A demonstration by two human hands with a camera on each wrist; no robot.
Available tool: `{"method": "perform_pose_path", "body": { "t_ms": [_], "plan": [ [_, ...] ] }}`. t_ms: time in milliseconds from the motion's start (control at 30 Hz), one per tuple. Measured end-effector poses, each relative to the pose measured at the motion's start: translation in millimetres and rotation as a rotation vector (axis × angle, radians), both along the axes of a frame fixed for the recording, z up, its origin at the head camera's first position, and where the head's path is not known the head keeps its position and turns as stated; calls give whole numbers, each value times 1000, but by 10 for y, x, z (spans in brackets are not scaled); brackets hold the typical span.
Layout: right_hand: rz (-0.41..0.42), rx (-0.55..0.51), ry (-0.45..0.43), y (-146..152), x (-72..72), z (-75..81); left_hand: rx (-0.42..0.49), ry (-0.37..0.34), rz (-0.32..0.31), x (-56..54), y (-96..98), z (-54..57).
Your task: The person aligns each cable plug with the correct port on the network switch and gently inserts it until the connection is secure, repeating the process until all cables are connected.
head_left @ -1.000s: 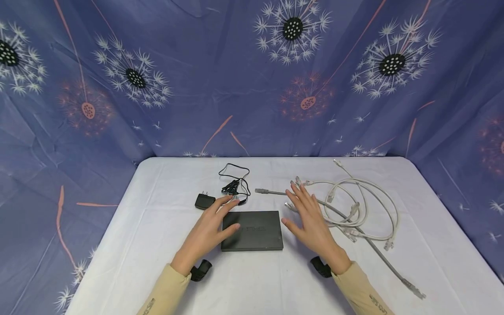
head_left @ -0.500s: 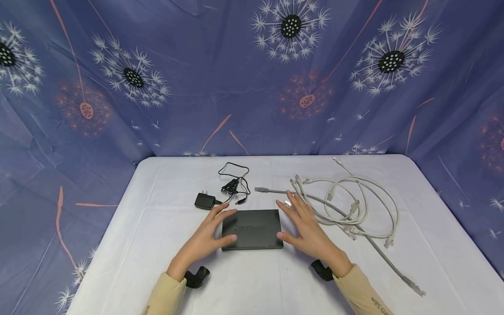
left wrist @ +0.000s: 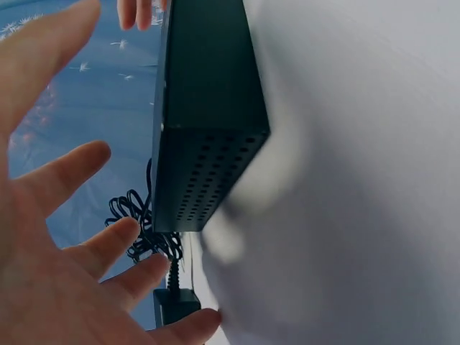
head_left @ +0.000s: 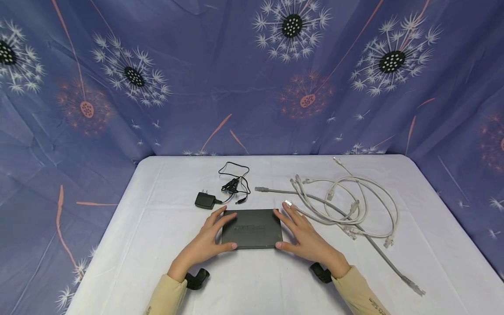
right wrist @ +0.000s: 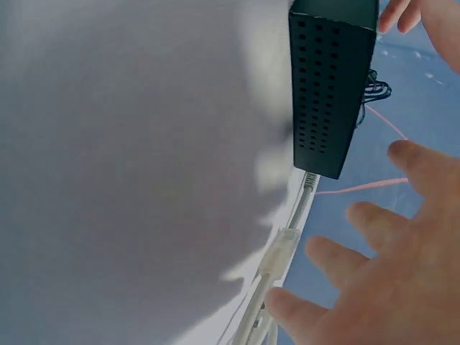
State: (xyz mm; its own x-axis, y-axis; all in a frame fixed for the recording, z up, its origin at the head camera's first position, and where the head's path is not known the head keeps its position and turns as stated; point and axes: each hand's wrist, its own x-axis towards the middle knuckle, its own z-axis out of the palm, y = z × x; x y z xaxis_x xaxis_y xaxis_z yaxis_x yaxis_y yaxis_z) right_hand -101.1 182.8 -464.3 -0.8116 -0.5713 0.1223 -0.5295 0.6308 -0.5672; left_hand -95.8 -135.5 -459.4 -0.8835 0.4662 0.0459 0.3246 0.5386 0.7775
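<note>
A flat dark grey network switch (head_left: 252, 229) with faint raised lettering lies on the white table. My left hand (head_left: 204, 240) is spread at its left end, thumb close to the near edge. At the opposite end, my right hand (head_left: 305, 238) is spread the same way. In the left wrist view the fingers reach past the switch's perforated end (left wrist: 208, 180) with a visible gap. A similar gap separates the right fingers from the other perforated end (right wrist: 316, 93) in the right wrist view. Whether either thumb touches the switch, I cannot tell.
Behind the switch lie a black power adapter (head_left: 205, 201) and its bundled cord (head_left: 232, 186). Pale network cables (head_left: 364, 180) lie coiled at the right, with a thicker grey cable (head_left: 378, 250) running diagonally through them. A patterned blue curtain (head_left: 220, 87) hangs behind the table.
Both hands have come down and inward to the ends of the switch. The right hand has moved toward me, off the cables. The switch, adapter and cables have not moved.
</note>
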Motion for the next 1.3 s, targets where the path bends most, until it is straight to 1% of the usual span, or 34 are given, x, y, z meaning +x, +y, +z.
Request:
{"method": "perform_pose_path", "body": {
  "t_ms": [67,167,367,600,833,900,1167,1300],
  "plan": [
    [2,-1,-18,-2,1,-10,-10,-2,5,-7,-6,-18],
    [1,-3,-19,-9,-3,-24,-23,-14,11,-17,-18,-42],
    [1,5,-29,-33,-16,-52,-54,-41,-3,-35,-31,-87],
    [1,13,-27,-45,-59,-92,-66,-46,-16,-56,-28,-86],
    [11,3,-32,-58,-96,-72,-153,13,-24,-95,-9,-101],
    [11,6,-36,-69,-105,-63,-162,27,-22,-104,-4,-105],
    [-27,46,-5,-123,-154,-30,-191,79,30,-140,9,-122],
    [-47,69,-9,-139,-158,-14,-217,122,37,-149,23,-122]
  ]
}}
